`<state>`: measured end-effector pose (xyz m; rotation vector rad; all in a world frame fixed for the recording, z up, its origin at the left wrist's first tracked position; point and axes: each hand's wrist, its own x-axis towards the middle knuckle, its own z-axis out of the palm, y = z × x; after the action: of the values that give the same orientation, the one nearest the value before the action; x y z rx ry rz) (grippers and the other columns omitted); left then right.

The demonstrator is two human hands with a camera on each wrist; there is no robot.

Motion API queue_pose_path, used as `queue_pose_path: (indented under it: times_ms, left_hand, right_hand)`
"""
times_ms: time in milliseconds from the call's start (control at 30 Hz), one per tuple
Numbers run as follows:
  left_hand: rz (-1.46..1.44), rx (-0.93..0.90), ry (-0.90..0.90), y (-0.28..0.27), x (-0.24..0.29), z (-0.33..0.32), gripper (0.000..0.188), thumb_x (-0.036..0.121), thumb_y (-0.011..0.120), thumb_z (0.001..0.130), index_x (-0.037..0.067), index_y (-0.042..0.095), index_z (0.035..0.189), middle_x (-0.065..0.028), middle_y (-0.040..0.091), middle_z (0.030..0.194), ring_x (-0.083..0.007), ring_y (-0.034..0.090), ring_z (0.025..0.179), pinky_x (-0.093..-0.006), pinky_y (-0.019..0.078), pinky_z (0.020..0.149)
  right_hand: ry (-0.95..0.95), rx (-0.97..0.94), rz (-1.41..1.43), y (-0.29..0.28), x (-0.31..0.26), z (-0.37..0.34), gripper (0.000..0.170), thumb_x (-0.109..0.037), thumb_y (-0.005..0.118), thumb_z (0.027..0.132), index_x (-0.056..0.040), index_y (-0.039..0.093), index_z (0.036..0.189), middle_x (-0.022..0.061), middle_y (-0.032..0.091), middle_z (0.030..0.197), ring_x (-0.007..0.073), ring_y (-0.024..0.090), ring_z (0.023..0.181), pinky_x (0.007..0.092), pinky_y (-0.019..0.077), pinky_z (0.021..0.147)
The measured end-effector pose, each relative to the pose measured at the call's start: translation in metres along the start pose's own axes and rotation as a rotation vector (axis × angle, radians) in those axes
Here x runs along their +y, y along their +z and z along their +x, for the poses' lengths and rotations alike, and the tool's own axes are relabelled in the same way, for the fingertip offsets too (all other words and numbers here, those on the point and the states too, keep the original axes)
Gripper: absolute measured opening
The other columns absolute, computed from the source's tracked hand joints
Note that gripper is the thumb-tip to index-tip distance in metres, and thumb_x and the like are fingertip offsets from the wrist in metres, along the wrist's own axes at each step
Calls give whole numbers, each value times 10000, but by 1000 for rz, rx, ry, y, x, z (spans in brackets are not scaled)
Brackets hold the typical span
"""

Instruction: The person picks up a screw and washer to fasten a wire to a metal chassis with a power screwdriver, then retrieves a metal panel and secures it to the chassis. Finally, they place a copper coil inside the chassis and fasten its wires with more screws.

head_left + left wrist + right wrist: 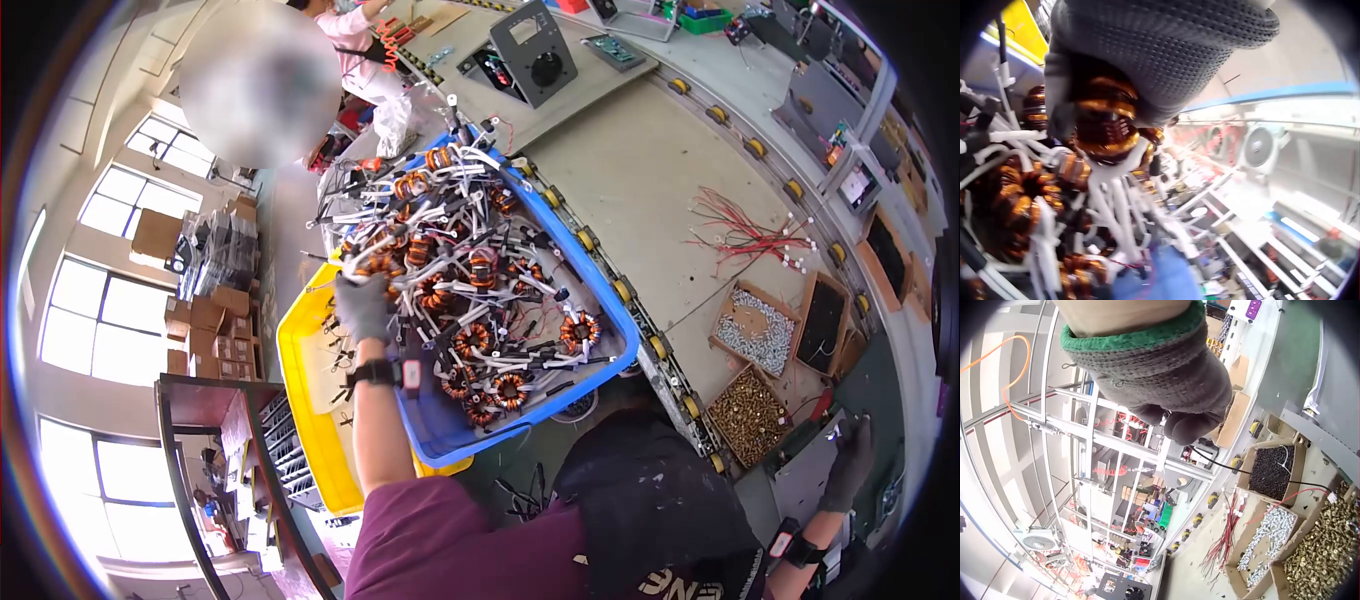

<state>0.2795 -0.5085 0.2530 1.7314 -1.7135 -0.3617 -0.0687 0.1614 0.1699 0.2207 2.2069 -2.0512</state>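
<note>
My gloved left hand [363,308] reaches over the blue bin [625,345], heaped with copper-wound toroidal coils and white and black leads. In the left wrist view its fingers grip a toroidal coil [1107,122], whose white leads hang down over other coils [1022,200]. Off to the right, my gloved right hand [850,462] is held beside the small-parts boxes, away from the bin. Its fingers are curled together in the right wrist view, pinching a small silvery piece [835,433] mostly hidden by the glove.
A yellow bin [305,340] stands beside the blue one. Roller rails [620,290] edge the worktable. On it lie red wires [755,235], a box of silvery screws [750,330] and a box of brass-coloured parts [748,415]. A black panel device [535,55] stands farther back, near another person [350,40].
</note>
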Motion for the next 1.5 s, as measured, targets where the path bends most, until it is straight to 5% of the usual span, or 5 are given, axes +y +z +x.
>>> queue_pose_path:
  times_ms: [167,700,1033,1267,1500]
  left_hand:
    - [-445,214,404,-82,79,-45,352,-41,639,690,-2,477,1000,-102,575,952,-148,583,789,-278,519,687]
    - [-825,-1170,852,63,329,-345,501,146,641,683,-7,444,1117,-69,539,1011,-135,529,944,-281,433,871]
    - [-820,-1297,996,110,372,-447,454,61,507,763,-20,433,1203,-77,571,1020,-106,561,842,-209,445,696]
    - [-1015,-1823,554,140,378,-547,420,13,432,797,-65,445,1209,-154,597,1083,-246,635,939,-363,524,832]
    - [-810,-1957,913,186,359,-645,379,-19,607,690,5,449,1035,-103,581,972,-158,601,866,-303,511,780]
  right_hand:
    - [-121,-23,-38,46,-36,-16,291,-185,474,948,23,561,1132,-8,479,694,51,423,610,197,351,547]
    - [-296,-102,21,-3,-77,-74,280,-154,534,881,25,589,1089,38,579,851,102,548,784,240,452,696]
    - [28,34,258,-59,-28,-80,317,-156,545,883,16,570,1148,18,568,809,65,506,647,225,438,586]
    - [-202,19,-474,-63,44,-70,218,-59,559,837,19,561,1040,146,616,856,224,610,706,314,482,652]
    - [103,148,-259,-59,116,-73,276,-27,557,803,-15,553,1079,186,627,925,336,619,827,392,486,750]
